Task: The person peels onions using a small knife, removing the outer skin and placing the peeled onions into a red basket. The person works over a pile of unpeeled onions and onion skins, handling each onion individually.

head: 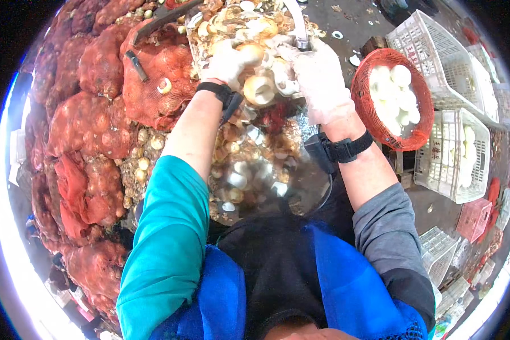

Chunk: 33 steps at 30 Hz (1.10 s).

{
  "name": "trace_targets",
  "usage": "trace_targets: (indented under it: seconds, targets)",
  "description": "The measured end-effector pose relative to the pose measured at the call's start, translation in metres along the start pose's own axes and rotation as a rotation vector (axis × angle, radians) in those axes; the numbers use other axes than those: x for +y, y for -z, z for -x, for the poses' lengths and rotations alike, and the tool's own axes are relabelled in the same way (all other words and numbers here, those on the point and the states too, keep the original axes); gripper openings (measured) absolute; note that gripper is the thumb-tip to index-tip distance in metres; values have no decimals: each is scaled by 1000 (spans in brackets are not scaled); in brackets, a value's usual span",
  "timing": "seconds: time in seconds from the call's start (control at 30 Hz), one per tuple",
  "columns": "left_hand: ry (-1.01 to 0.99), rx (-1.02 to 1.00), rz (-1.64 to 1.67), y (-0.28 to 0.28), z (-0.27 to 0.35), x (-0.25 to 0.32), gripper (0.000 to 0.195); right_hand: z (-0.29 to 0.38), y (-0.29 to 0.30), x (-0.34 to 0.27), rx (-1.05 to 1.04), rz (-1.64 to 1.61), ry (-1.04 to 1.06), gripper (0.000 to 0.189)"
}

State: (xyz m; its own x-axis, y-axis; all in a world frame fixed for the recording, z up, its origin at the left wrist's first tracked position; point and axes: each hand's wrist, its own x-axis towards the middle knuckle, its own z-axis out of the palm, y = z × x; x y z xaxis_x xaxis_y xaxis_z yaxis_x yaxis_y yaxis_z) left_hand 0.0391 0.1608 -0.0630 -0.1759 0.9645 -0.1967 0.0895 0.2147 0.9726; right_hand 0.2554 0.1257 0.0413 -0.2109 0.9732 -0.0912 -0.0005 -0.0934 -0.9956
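My left hand (pixel 225 63), in a white glove, grips a yellow-skinned onion (pixel 251 53) at the top of the pile. In my gloved right hand (pixel 321 76) is a knife-like tool (pixel 297 19) with a pale curved length and a metal collar, angled away from me; its grip is hidden by the fingers. Just below and between the hands lies a larger onion (pixel 259 90) with its cut end towards me. Onions and loose skins (pixel 238 25) heap up around both hands. More skins and white pieces (pixel 238 180), somewhat blurred, lie nearer my lap.
Red mesh sacks of onions (pixel 163 72) crowd the left, a dark bar (pixel 161 21) across one. At right stands a round red mesh-covered basket (pixel 425 102) of peeled white onions (pixel 393 100). Beyond it are white plastic crates (pixel 450 187) and a pink crate (pixel 474 220).
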Motion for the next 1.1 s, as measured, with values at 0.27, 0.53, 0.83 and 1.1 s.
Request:
trace_targets:
  seconds: [0.27,0.53,0.83,1.1]
  targets:
    - [103,-102,625,25,-8,-20,34,-4,-5,-1,21,55,-17,18]
    - [-379,79,-582,-39,23,12,47,-54,26,83,29,617,-52,31]
    - [-837,59,-909,-39,41,-5,28,-63,80,102,-311,1541,302,26]
    - [-440,-137,-637,-72,48,4,31,-72,85,150,-56,903,-208,30]
